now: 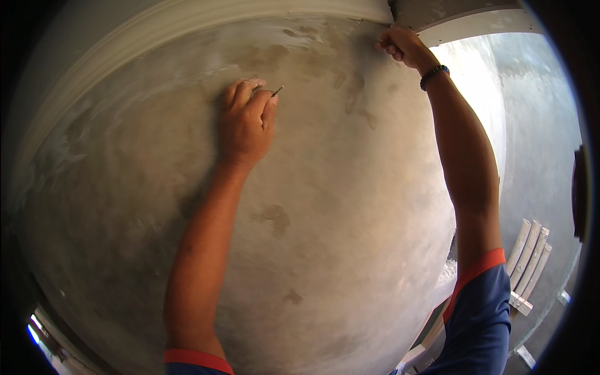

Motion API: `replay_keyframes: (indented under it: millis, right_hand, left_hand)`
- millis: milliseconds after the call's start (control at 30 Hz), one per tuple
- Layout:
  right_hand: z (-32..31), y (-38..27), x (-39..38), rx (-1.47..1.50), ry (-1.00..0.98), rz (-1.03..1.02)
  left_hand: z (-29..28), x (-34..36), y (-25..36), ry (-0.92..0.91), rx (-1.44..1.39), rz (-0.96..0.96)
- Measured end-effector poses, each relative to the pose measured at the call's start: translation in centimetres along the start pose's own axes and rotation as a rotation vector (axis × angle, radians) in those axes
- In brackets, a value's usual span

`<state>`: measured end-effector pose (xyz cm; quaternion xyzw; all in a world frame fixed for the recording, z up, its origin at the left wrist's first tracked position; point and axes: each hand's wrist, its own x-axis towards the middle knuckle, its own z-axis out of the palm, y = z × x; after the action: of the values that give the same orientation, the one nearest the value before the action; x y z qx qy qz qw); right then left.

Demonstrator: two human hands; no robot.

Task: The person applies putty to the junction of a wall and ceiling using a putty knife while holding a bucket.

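My left hand (245, 125) is raised against a grey plastered wall (337, 206), its fingers curled. From between its thumb and forefinger pokes the tip of a short, thin, dark rod (279, 90) with a ridged look, perhaps a screw; the rest of it is hidden in the hand. Higher up and to the right, my right hand (403, 47) is closed, close to the wall's top right corner, just under the moulding. The fingers are pinched together, and whatever they hold is too small or hidden to tell. A dark beaded bracelet (434, 77) circles that wrist.
A pale cornice moulding (187, 34) curves along the top of the wall. Bright light falls past the wall's right edge onto another grey wall (540, 137). Several pale wooden bars (529, 256) stand at lower right. Damp-looking dark patches (273, 217) mark the plaster.
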<state>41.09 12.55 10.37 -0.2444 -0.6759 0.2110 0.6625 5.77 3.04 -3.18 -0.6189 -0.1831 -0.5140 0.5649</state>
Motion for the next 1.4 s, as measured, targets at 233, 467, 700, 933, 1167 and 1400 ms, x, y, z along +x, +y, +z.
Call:
replay_keyframes:
  millis: [233, 467, 700, 933, 1167, 1400]
  right_hand:
    - [3.7, -1.1, 0.6, -0.282, 0.002, -0.129]
    - [6.4, 2.1, 8.8, -1.732, 0.199, -1.169]
    - [21.1, -8.2, -3.4, -0.689, -0.213, -0.795]
    - [8.1, -2.2, -3.2, 0.121, -0.107, -0.403]
    - [3.5, -0.4, 2.1, -0.042, -0.005, -0.105]
    - [13.0, -4.3, -4.0, -0.189, -0.034, -0.395]
  left_hand:
    - [0.1, -0.4, 0.4, 0.004, 0.011, -0.009]
    - [0.2, 0.5, 0.4, -0.024, 0.007, 0.046]
    - [-0.5, -1.1, -0.2, -0.027, 0.023, -0.007]
    - [0.4, 0.6, 0.7, 0.022, -0.001, 0.007]
    - [0.1, 0.8, 0.5, 0.055, -0.005, -0.019]
    - [0.7, 0.3, 0.5, 0.099, -0.073, -0.082]
